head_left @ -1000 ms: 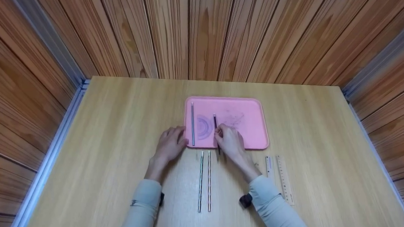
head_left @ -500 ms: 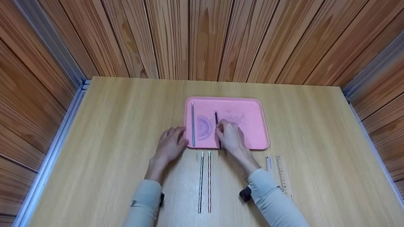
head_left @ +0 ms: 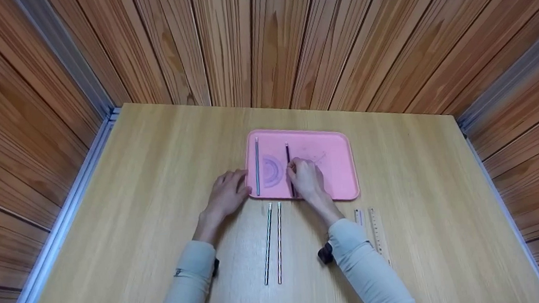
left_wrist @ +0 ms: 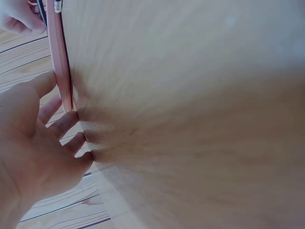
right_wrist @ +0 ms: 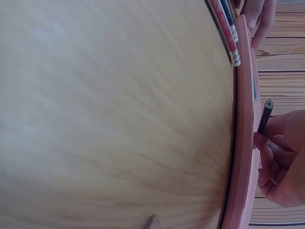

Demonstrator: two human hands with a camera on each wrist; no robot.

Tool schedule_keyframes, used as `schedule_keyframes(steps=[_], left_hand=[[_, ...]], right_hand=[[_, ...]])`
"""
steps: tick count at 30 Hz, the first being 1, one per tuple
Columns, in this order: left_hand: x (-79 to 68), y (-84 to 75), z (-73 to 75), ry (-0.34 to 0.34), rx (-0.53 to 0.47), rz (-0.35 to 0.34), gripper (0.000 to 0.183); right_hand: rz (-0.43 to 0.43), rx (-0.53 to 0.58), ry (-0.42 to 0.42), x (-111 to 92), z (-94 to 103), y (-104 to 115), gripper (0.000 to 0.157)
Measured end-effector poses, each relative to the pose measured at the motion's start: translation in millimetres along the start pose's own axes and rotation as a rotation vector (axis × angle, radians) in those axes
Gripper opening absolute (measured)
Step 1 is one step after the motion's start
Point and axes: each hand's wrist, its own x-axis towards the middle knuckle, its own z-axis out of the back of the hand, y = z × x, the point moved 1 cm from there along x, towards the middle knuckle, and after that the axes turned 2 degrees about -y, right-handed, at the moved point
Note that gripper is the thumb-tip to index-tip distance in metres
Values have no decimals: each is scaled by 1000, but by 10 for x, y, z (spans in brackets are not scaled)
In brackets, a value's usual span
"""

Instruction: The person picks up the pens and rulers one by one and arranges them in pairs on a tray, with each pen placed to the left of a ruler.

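My right hand (head_left: 307, 180) pinches a dark pencil (head_left: 287, 151) between thumb and fingers over the pink tray (head_left: 340, 169). The pencil's near end (right_wrist: 265, 117) stands out above the tray rim in the right wrist view. At the tray's left edge my left hand (head_left: 227, 193) rests, its thumb touching the rim and the other fingertips down on the table. Inside the tray, a teal pencil (head_left: 257, 167) lies along the left side, with a purple see-through protractor (head_left: 271, 171) beside it. Part of the dark pencil is hidden by my right fingers.
In front of the tray two shiny pencils, one greenish (head_left: 268, 244) and one reddish (head_left: 279, 243), lie side by side on the wooden table (head_left: 111, 233). Two rulers, one clear (head_left: 358, 217) and one wooden (head_left: 376, 227), lie partly behind my right sleeve. Wood-panelled walls surround the table.
My right hand has moved the dark pencil slightly away from me, so its near end lies farther into the tray area. The left hand has stayed at the tray's edge.
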Motion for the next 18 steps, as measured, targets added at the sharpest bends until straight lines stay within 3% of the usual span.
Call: schedule_keyframes(steps=[18], left_hand=[[12, 18, -8, 9, 11, 9, 55]], right_hand=[[0, -5, 24, 35, -98, -14, 9]])
